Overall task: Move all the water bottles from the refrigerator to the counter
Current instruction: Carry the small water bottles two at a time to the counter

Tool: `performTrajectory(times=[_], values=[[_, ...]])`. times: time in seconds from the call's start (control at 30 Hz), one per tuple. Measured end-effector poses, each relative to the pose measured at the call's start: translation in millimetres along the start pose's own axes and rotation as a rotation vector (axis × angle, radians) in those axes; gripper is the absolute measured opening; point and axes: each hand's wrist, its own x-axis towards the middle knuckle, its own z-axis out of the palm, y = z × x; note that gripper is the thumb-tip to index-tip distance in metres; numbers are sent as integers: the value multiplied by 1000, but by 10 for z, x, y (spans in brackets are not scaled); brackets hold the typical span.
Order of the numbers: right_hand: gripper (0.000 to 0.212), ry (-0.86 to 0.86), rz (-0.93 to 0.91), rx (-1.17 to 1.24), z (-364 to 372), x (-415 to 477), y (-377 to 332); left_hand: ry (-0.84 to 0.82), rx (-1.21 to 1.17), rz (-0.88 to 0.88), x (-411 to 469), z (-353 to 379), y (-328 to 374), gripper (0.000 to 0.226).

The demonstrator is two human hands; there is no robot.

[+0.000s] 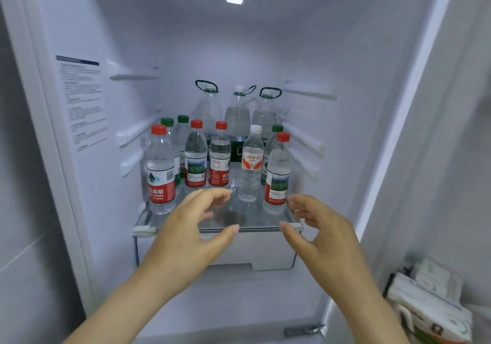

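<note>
Water bottles (220, 157), clear plastic, coloured caps, stood on glass refrigerator shelf (255, 217). Left hand (186, 233), right hand (328, 234) empty, fingers relaxed. Probably heavy, cold, slippery, thin-walled; grip round label.

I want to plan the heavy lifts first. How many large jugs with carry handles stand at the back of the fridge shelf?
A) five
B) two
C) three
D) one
C: a left jug, a middle jug and a right jug stand in a row behind the small bottles on the shelf, each with a loop handle at its neck.
</note>
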Motion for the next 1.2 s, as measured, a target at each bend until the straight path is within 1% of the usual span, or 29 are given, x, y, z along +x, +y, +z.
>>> performTrajectory(times=[0.1,0.3,0.5,0.63,0.77,0.87,0.97,1.0,1.1,1.2], values=[[45,30,48,-1,145,198,67,-21,-15,1,268,33,-190,47],[41,78,159,4,401,625,179,-48,-57,11,870,120,-538,45],[38,143,232,-12,575,854,327,-138,-76,-25,1258,346,-866,48],[34,138,277,9,661,1009,442,-133,-87,-50,1464,501,-1025,52],[38,135,296,18,706,1211,570,-123,-84,-82,1697,630,-1122,52],[42,126,329,38,754,1329,674,-102,-76,-119,1839,738,-1202,60],[58,128,351,52,823,1400,755,-100,-48,-150,1935,849,-1307,71],[61,125,356,71,846,1420,769,-100,-43,-162,1960,881,-1343,76],[57,105,370,159,924,1487,832,-99,-40,-187,2024,958,-1434,85],[56,86,380,187,994,1543,886,-100,-38,-193,2083,1022,-1481,89]])
